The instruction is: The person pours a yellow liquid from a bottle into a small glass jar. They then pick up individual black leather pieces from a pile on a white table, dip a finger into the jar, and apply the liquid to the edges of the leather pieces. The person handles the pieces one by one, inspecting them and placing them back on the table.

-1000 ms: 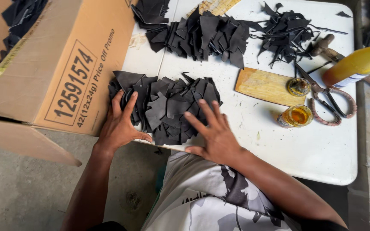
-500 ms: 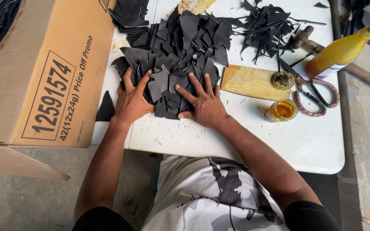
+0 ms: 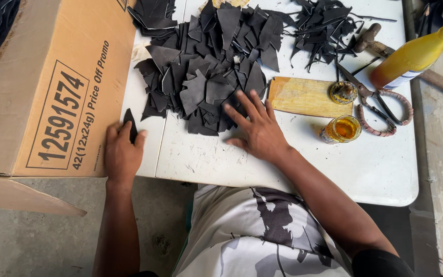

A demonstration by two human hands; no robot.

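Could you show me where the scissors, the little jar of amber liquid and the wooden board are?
scissors [image 3: 380, 105]: head view, on the blades near the wrapped handles.
jar of amber liquid [image 3: 343, 129]: head view, on its open mouth.
wooden board [image 3: 303, 96]: head view, on its flat top.
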